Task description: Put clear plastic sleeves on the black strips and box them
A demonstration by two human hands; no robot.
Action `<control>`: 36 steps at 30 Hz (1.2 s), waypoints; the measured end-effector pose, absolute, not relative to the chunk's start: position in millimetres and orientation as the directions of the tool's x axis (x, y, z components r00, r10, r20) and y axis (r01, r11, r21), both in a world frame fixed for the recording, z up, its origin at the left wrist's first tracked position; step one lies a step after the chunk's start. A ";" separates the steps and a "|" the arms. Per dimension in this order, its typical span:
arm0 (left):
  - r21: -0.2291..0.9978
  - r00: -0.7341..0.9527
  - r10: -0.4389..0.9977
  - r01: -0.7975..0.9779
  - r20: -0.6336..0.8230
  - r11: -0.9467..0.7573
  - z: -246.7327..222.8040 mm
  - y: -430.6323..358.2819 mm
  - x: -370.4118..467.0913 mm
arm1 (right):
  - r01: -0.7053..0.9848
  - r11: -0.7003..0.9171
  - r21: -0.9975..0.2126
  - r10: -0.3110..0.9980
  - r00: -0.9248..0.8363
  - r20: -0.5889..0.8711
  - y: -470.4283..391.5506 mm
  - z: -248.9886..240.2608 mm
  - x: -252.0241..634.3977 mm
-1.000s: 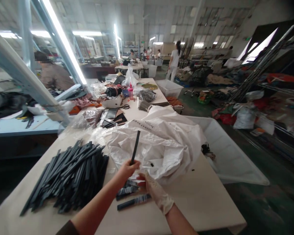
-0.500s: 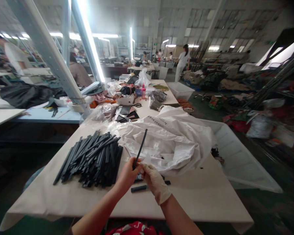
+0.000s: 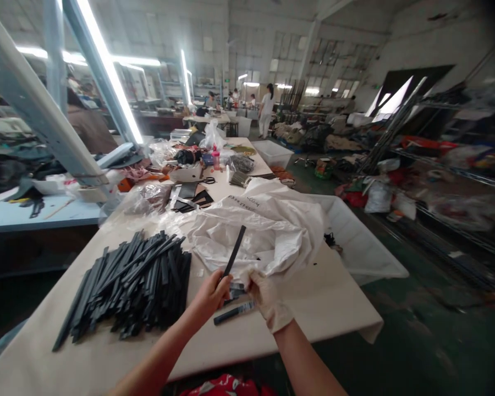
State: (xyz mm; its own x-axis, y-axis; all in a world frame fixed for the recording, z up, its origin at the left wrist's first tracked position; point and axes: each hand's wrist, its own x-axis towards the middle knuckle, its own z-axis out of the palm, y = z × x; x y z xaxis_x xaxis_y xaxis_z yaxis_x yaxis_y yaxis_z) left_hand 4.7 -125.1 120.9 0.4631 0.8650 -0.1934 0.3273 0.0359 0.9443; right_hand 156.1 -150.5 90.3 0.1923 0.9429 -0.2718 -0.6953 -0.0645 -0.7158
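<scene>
My bare left hand (image 3: 215, 290) is closed round the lower end of a black strip (image 3: 235, 250), which points up and away over the white sack. To its right, my right hand (image 3: 264, 297) wears a pale glove, its fingers bent together; whatever they may hold is too small to make out. The two hands are slightly apart. Below and between them, more dark strips (image 3: 227, 315) lie on the cloth-covered table. A large pile of black strips (image 3: 148, 280) spreads over the table left of my left hand.
A crumpled white sack (image 3: 289, 234) covers the table's middle, with a white bin (image 3: 367, 258) at the right edge. Farther back are scissors (image 3: 208, 180), plastic bags and a pink bottle (image 3: 216, 159). A slanted metal post (image 3: 45, 104) stands left. A person (image 3: 266, 110) stands in the distance.
The view has turned right, so the scene sits farther left. My right hand has parted from my left hand, which still holds the black strip.
</scene>
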 end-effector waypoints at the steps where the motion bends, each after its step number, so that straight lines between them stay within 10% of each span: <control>1: 0.941 0.502 0.836 0.334 -0.220 0.047 121.1 -129.9 0.1 | -0.726 -0.030 -0.687 0.928 0.234 -0.289 -149.9 90.9 165.0; 12: 0.858 0.619 0.724 0.509 -0.305 -0.074 108.2 -159.6 -4.7 | -0.885 0.074 -0.460 0.884 0.272 -0.380 -149.0 98.6 200.6; 23: 0.888 0.679 0.583 0.416 -0.447 0.196 116.4 -133.2 14.1 | -0.401 -0.066 -0.914 0.924 0.321 -0.207 -151.6 97.6 192.9; 31: 0.898 0.483 0.846 0.439 -0.227 -0.009 110.9 -115.0 28.2 | -0.143 -0.085 -0.986 0.953 0.277 -0.123 -157.9 85.7 170.7; 36: 0.866 0.569 0.786 0.492 -0.242 -0.090 105.5 -110.6 22.7 | -0.354 -0.114 -0.928 0.952 0.227 -0.203 -153.4 90.2 190.1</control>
